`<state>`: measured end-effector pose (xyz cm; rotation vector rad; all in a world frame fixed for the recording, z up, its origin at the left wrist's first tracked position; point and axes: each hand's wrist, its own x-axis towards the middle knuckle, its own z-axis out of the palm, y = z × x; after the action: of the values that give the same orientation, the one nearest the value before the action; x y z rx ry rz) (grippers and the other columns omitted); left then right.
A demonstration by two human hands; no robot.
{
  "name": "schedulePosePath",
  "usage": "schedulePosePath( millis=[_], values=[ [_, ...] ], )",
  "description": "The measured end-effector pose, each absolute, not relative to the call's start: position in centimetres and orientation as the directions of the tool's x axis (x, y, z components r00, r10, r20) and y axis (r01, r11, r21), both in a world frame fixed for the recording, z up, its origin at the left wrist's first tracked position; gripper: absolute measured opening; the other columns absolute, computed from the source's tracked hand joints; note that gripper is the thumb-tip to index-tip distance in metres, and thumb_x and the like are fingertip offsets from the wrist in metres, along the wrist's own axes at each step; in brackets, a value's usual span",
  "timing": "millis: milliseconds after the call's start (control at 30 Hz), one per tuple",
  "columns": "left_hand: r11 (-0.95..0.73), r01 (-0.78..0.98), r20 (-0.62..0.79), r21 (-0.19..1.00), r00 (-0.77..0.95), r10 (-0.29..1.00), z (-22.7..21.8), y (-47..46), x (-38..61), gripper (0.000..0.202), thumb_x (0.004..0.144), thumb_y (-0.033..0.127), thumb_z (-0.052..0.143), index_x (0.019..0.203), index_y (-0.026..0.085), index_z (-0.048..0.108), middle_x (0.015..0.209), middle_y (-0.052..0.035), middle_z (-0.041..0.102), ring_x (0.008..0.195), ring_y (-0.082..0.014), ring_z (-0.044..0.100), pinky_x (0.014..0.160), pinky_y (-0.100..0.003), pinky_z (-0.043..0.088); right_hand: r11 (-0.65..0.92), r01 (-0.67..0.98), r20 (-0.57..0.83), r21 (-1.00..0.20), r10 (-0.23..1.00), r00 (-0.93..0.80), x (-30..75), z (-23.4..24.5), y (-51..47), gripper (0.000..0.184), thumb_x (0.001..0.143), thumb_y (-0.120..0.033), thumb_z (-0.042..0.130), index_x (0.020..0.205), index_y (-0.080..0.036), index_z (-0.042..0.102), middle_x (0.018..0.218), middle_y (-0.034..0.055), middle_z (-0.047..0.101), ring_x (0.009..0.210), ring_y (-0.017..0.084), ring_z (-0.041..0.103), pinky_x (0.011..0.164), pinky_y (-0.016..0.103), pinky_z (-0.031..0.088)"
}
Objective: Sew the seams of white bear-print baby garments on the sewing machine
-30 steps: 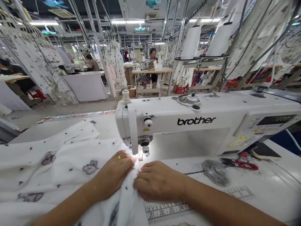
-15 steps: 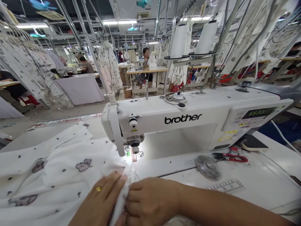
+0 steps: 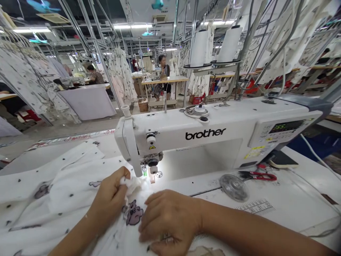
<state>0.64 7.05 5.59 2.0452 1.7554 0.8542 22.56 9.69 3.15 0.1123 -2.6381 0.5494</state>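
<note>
A white fabric printed with small dots and grey animal figures lies spread over the sewing table, left of a white Brother sewing machine. My left hand pinches a bunched fold of this fabric just left of the lit needle and presser foot. My right hand rests palm down on the fabric in front of the needle, fingers curled and pressing the cloth against the table.
Red-handled thread snips and a round metal disc lie right of the needle. Two thread cones stand behind the machine. Printed garments hang on racks at left, and other people sit at tables far behind.
My left hand has moved up and left and now pinches a bunched fold near the needle. My right hand has spread down onto the cloth. An animal print now shows between the hands.
</note>
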Motion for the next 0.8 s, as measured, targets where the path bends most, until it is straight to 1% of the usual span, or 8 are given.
schedulePosePath(
  millis=[167, 267, 367, 433, 533, 633, 700, 800],
  values=[
    [-0.231, 0.872, 0.253, 0.431, 0.129, 0.959, 5.1, 5.8, 1.0, 0.016, 0.084, 0.035, 0.056, 0.093, 0.024, 0.047, 0.077, 0.0037, 0.062, 0.068, -0.0175, 0.060, 0.063, -0.028, 0.047, 0.811, 0.313, 0.409, -0.495, 0.535, -0.739, 22.4, 3.2, 10.4, 0.018, 0.095, -0.030, 0.057, 0.097, -0.015, 0.066, 0.094, 0.0059, 0.071, 0.089, 0.018, 0.061, 0.091, 0.035, 0.042],
    [-0.285, 0.911, 0.356, 0.299, 0.171, 0.919, 4.7, 5.6, 0.4, 0.017, 0.084, 0.024, 0.053, 0.101, 0.024, 0.054, 0.091, -0.0015, 0.067, 0.081, -0.0219, 0.063, 0.070, -0.032, 0.049, 0.733, 0.386, 0.330, -0.560, 0.625, -0.707, 22.3, 3.2, 10.7, 0.027, 0.086, -0.026, 0.070, 0.110, -0.016, 0.064, 0.112, 0.0056, 0.068, 0.105, 0.021, 0.057, 0.099, 0.037, 0.038],
    [-0.433, 0.890, 0.477, 0.144, 0.321, 0.818, 4.6, 5.6, 0.2, 0.027, 0.080, 0.009, 0.046, 0.099, 0.023, 0.060, 0.094, -0.0056, 0.065, 0.087, -0.0244, 0.060, 0.080, -0.038, 0.047, 0.744, 0.334, 0.284, -0.579, 0.567, -0.773, 22.3, 3.6, 11.0, 0.029, 0.086, -0.018, 0.069, 0.115, -0.020, 0.063, 0.118, 0.0003, 0.066, 0.111, 0.018, 0.052, 0.102, 0.033, 0.036],
    [-0.546, 0.830, 0.502, 0.115, 0.426, 0.753, 4.7, 5.5, 0.7, 0.031, 0.078, 0.004, 0.041, 0.096, 0.022, 0.061, 0.103, -0.0074, 0.064, 0.098, -0.0256, 0.058, 0.088, -0.040, 0.045, 0.781, 0.272, 0.259, -0.562, 0.478, -0.839, 22.4, 4.1, 11.2, 0.021, 0.088, -0.013, 0.064, 0.107, -0.021, 0.065, 0.105, -0.0028, 0.069, 0.110, 0.016, 0.051, 0.103, 0.031, 0.034],
    [-0.582, 0.769, 0.422, 0.265, 0.451, 0.787, 4.4, 5.3, 1.4, 0.036, 0.077, 0.003, 0.038, 0.101, 0.022, 0.057, 0.107, -0.0052, 0.065, 0.100, -0.0225, 0.059, 0.086, -0.036, 0.047, 0.836, 0.197, 0.246, -0.512, 0.362, -0.899, 22.7, 4.7, 11.5, 0.015, 0.091, -0.012, 0.060, 0.101, -0.021, 0.066, 0.091, -0.0041, 0.069, 0.109, 0.015, 0.051, 0.104, 0.030, 0.032],
    [-0.395, 0.786, 0.229, 0.476, 0.323, 0.918, 3.7, 5.3, 1.4, 0.027, 0.083, 0.009, 0.038, 0.100, 0.023, 0.053, 0.088, -0.0006, 0.065, 0.080, -0.0189, 0.061, 0.071, -0.030, 0.050, 0.898, 0.163, 0.277, -0.408, 0.292, -0.915, 23.2, 4.9, 12.0, 0.018, 0.094, -0.018, 0.058, 0.111, -0.022, 0.064, 0.101, -0.0020, 0.070, 0.109, 0.016, 0.053, 0.100, 0.032, 0.033],
    [-0.315, 0.790, 0.162, 0.526, 0.271, 0.949, 3.2, 5.4, 1.1, 0.022, 0.086, 0.013, 0.039, 0.100, 0.024, 0.052, 0.085, 0.0004, 0.065, 0.077, -0.0186, 0.061, 0.068, -0.030, 0.050, 0.943, 0.108, 0.293, -0.316, 0.205, -0.934, 23.6, 4.7, 12.5, 0.014, 0.096, -0.024, 0.055, 0.103, -0.020, 0.066, 0.098, 0.0004, 0.072, 0.097, 0.017, 0.058, 0.090, 0.031, 0.037],
    [-0.406, 0.771, 0.250, 0.492, 0.321, 0.913, 2.8, 5.5, 0.6, 0.030, 0.085, 0.012, 0.041, 0.109, 0.025, 0.052, 0.098, -0.0015, 0.066, 0.089, -0.0188, 0.062, 0.077, -0.030, 0.050, 0.968, 0.004, 0.272, -0.250, 0.074, -0.959, 24.1, 4.3, 13.1, 0.020, 0.096, -0.030, 0.053, 0.087, -0.020, 0.067, 0.089, -0.0009, 0.072, 0.078, 0.015, 0.061, 0.074, 0.029, 0.038]
  ],
)
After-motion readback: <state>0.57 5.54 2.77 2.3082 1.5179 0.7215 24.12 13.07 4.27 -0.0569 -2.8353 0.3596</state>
